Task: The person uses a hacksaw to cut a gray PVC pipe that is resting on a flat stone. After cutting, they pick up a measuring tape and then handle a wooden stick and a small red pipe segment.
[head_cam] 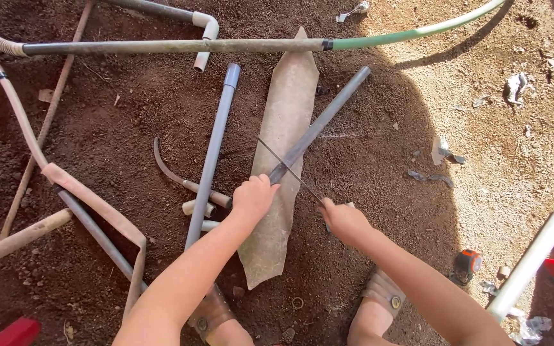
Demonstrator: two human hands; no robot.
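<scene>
I see my left hand [252, 196] clamped on a grey pipe [322, 122] lying across a worn board [283, 128]; my right hand [343, 220] grips a thin saw blade [288, 170] crossing it. Around lies dark, shaded soil [117, 128], sunlit gravel [514, 141] rightward, and hoses.

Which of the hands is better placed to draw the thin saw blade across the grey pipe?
Right: the right hand holds the blade laid across the pipe; the left hand grips the pipe's end.

Green hose [418, 30], tape measure [468, 263] (orange), sickle [174, 175]
</scene>
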